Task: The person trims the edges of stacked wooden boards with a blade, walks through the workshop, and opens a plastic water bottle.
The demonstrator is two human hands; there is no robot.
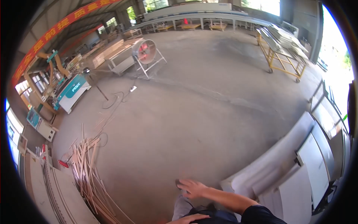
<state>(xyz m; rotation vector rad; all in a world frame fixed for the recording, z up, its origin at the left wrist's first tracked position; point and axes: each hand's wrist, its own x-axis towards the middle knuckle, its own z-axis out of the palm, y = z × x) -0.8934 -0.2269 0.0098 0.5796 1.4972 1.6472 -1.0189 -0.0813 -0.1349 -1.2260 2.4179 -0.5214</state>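
Note:
My right hand (192, 188) hangs in front of my body over the concrete floor, its arm coming from a dark short sleeve (261, 214) at the lower right. Its fingers are spread and nothing shows in them. A small dark shape, perhaps a shoe tip, appears beside the fingertips. At the bottom edge my left hand (192, 218) lies flat against my dark clothing, only partly in view, with no object seen in it. Grey trousers (182, 207) show between the two hands.
Long thin wood strips (87, 168) lie heaped at left beside a panel machine (63, 194). Pale boards (291, 194) stand at lower right. Farther off are a drum fan (145, 51), a teal-white machine (74, 91), a yellow cart (283, 61) and floor cables (119, 98).

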